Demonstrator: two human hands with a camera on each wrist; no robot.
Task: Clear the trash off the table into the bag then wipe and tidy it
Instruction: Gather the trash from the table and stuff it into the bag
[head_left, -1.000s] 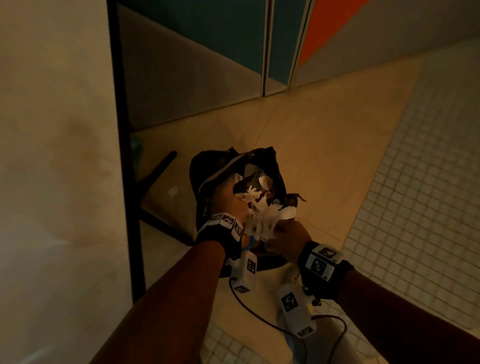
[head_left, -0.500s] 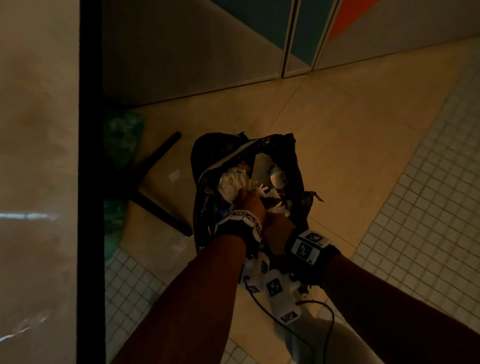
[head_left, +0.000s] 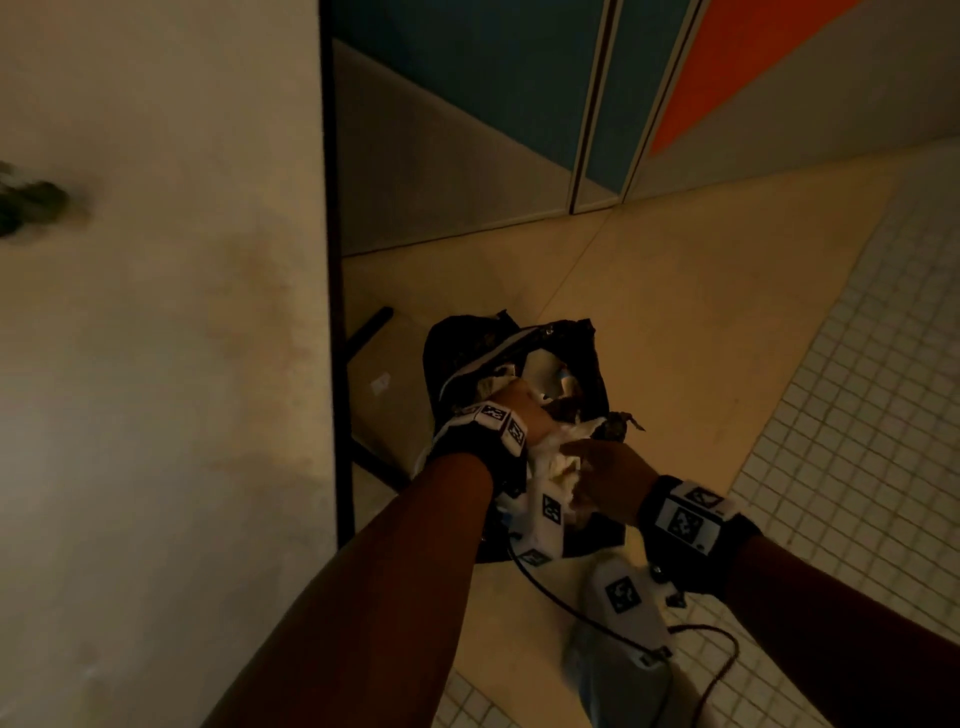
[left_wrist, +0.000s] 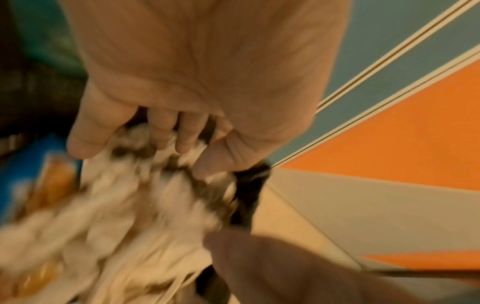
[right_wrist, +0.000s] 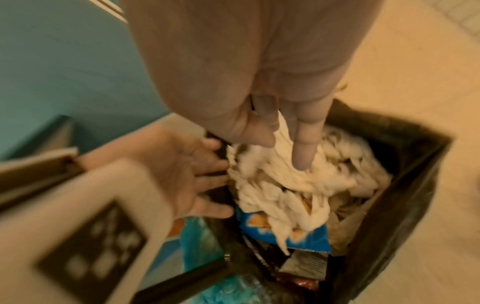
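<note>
Right hand (right_wrist: 265, 115) is pinching a wad of white shredded tissue (right_wrist: 298, 185) between thumb and fingers, pushing it down into the black trash bag (right_wrist: 405, 164) on the floor. Left hand (right_wrist: 192, 174) is sitting at the bag's near rim with fingers spread and fairly straight; the left wrist view shows fingertips touching the tissue and a black strip of bag edge, blurred, so whether it is gripping anything can't be told for sure. Compared with half a second ago, both hands are riding higher in the mouth of the bag and the tissue wad is showing between them again rather than buried under the left hand. Blue snack wrapper (right_wrist: 285, 232) and other wrappers are already lying inside, under the tissue. Table (head_left: 156, 364) is filling the left of the head view, with a dark smudge (head_left: 31, 200) at its far left edge. Judgement: trash-loading is nearly done for this handful; wiping is not yet started.
</note>
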